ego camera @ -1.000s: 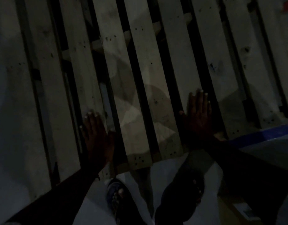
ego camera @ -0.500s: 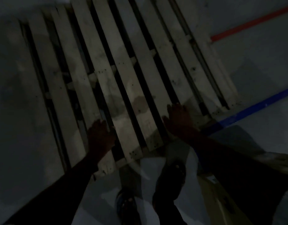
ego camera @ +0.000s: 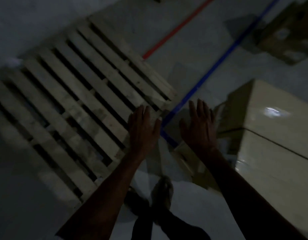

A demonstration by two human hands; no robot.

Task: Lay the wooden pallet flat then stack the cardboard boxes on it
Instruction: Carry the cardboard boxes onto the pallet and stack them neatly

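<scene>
Pallet (ego camera: 77, 108) lies flat on the floor (ego camera: 198, 54) to our left. Our left hand (ego camera: 143, 131) hovers spread over its near corner, our right hand (ego camera: 199, 128) spread and empty beside a pale cardboard box (ego camera: 274, 141).

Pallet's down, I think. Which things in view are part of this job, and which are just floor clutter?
Job: wooden pallet, large cardboard box, farther cardboard box, left hand, right hand.

Not the job: red floor line, blue floor line.
</scene>
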